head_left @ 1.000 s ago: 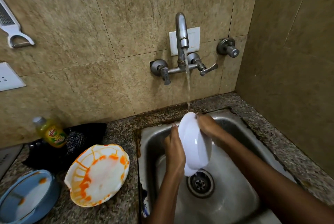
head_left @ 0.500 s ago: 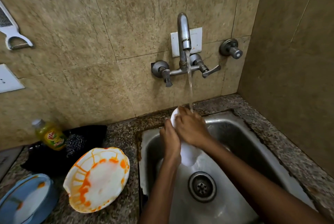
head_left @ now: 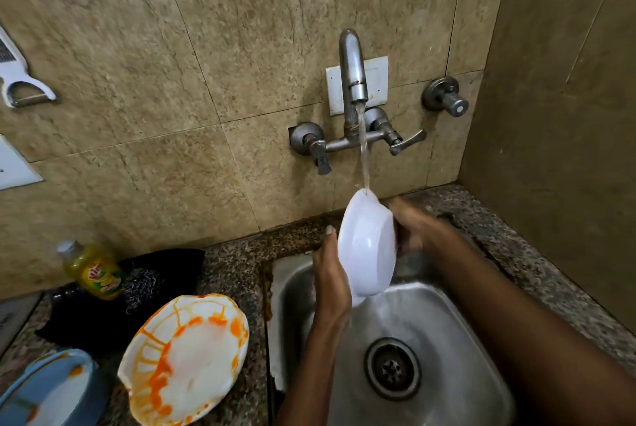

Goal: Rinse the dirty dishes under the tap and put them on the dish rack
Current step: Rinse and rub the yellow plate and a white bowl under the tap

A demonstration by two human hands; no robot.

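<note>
Head-worn view, steeply down, near sink (head_left: 447, 305)

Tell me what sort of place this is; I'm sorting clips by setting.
Most likely a home kitchen's washing-up corner: a steel sink set in a granite counter, a running wall tap, and a sauce-stained plate waiting beside it.

The bowl (head_left: 366, 246) under the grey metal tap (head_left: 351, 81) is plain white. Left of the steel-grey sink (head_left: 447, 322), a white plate (head_left: 187, 362) carries orange streaks and blotches. Farther left of the sink, a blue dish (head_left: 51, 389) has a pale inside with orange spots. Behind the plate stands a yellow-green bottle (head_left: 96, 270) with a red-lettered label, on a black cloth (head_left: 165, 274). The counter (head_left: 234, 274) is speckled brown-grey granite; the wall tiles (head_left: 172, 81) are mottled beige.
</note>
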